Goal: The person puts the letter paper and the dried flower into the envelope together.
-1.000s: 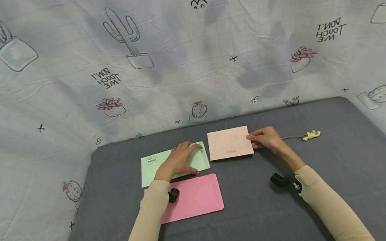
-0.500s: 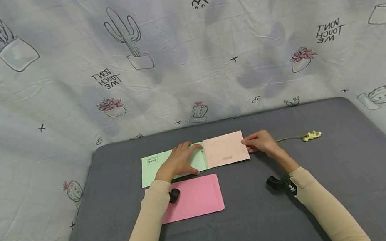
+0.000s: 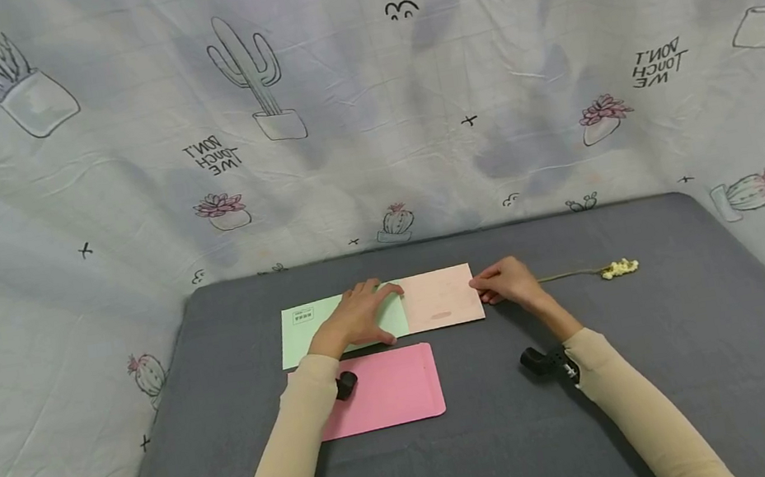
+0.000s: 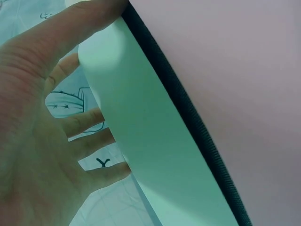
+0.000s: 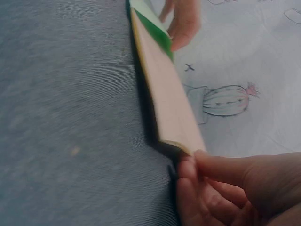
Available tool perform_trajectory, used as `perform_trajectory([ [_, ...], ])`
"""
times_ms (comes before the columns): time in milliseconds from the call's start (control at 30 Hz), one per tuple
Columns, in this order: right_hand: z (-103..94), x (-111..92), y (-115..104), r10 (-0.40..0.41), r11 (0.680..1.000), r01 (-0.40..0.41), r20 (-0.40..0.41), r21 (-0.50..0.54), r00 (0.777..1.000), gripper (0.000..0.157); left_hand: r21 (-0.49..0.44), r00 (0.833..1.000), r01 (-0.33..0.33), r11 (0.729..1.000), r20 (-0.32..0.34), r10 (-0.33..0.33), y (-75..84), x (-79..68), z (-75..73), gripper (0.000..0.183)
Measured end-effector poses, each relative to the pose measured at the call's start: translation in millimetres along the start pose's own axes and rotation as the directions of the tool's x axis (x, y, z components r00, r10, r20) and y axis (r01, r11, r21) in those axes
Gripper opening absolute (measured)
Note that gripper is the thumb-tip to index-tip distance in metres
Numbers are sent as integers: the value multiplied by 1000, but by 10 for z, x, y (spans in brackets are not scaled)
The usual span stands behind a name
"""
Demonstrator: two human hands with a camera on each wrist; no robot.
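A light green envelope (image 3: 313,324) lies near the back of the table, its right end being the mouth. My left hand (image 3: 356,318) spans this end, thumb on the near edge and fingers at the far edge, gripping it. A pale peach card (image 3: 437,296) has its left end in the mouth; the darker green inside (image 5: 157,35) shows above the card in the right wrist view. My right hand (image 3: 507,284) pinches the card's right edge between thumb and fingers. How deep the card reaches is hidden.
A pink envelope (image 3: 384,392) lies in front of the green one, partly under my left forearm. A yellow flower (image 3: 618,269) on a thin stem lies right of my right hand. Behind the grey-covered table (image 3: 497,437) hangs a cactus-print cloth (image 3: 356,167).
My right hand has moved left with the peach card, whose left end has gone from beside the green envelope into its mouth. The left hand has stayed in place.
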State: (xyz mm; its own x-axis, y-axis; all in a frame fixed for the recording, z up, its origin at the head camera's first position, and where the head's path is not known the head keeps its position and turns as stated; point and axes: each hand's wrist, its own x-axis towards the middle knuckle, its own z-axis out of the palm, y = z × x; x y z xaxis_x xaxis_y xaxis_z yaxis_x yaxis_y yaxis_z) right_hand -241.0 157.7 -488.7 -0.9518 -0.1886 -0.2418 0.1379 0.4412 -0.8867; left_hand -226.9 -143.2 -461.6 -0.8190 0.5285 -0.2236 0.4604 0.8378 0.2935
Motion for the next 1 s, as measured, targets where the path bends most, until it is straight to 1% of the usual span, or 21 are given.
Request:
perform_trajectory([
  [233, 2, 73, -33, 4, 999, -3, 29, -37, 1000, 30, 1, 1000, 16, 1000, 2, -16, -3, 33, -2, 76],
  [500, 31, 99, -50, 20, 1000, -20, -12, -9, 1000, 27, -4, 1000, 20, 1000, -8, -20, -3, 64, 27, 76],
  [767, 129, 79, -78, 15, 999, -17, -46, -46, 999, 26, -3, 1000, 16, 1000, -20, -16, 28, 30, 48, 76],
  [867, 156, 64, -88, 9, 998, -12, -50, -59, 999, 26, -1, 1000, 14, 1000, -28, -14, 34, 21, 52, 76],
  [1000, 183, 49, -94, -10, 997, 8, -31, -73, 999, 26, 9, 1000, 17, 1000, -24, -17, 41, 6, 62, 76],
])
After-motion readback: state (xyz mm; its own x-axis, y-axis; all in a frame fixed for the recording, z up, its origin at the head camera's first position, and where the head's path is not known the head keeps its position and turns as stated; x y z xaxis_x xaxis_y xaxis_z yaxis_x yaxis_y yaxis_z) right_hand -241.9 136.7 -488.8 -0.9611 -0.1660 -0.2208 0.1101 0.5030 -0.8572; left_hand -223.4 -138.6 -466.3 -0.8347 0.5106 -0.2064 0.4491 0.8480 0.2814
